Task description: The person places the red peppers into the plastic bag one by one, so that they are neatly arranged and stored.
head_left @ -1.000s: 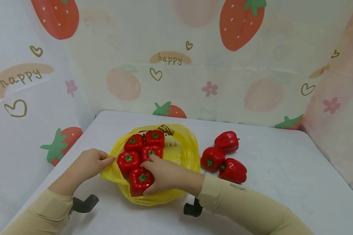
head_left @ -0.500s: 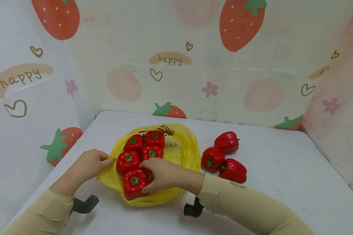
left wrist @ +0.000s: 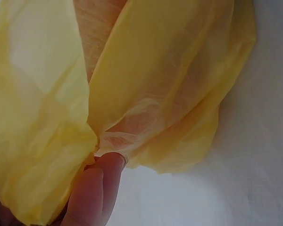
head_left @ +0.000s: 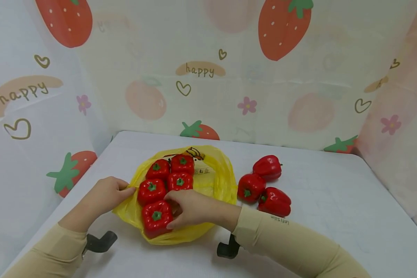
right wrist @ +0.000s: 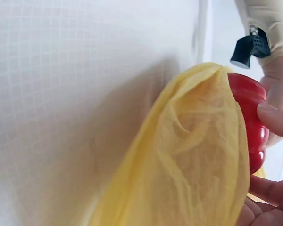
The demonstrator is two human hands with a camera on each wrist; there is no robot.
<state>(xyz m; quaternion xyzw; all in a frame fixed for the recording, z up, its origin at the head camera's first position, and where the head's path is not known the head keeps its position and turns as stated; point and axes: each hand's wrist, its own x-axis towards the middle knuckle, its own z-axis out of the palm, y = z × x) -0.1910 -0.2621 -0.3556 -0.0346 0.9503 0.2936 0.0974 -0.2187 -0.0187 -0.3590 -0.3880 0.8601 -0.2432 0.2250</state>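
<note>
In the head view, a yellow plastic bag lies with its mouth spread, holding several red bell peppers with their green stems up. My left hand pinches the left edge of the bag between thumb and finger; in the left wrist view its fingertips are at the bag's film. My right hand is inside the bag's mouth, thumb and fingers spread at the right side of the nearest bell pepper. In the right wrist view, the thumb touches this red pepper, and bag film hides part of it.
Three more red bell peppers lie together on the white table, just right of the bag. Black wrist mounts stick out below both forearms. Curtains printed with strawberries stand behind and at the sides.
The nearest bell pepper in the bag has shifted left and slightly toward me, away from my right palm. The bag's left side bulges outward a little. My left hand keeps its place.
</note>
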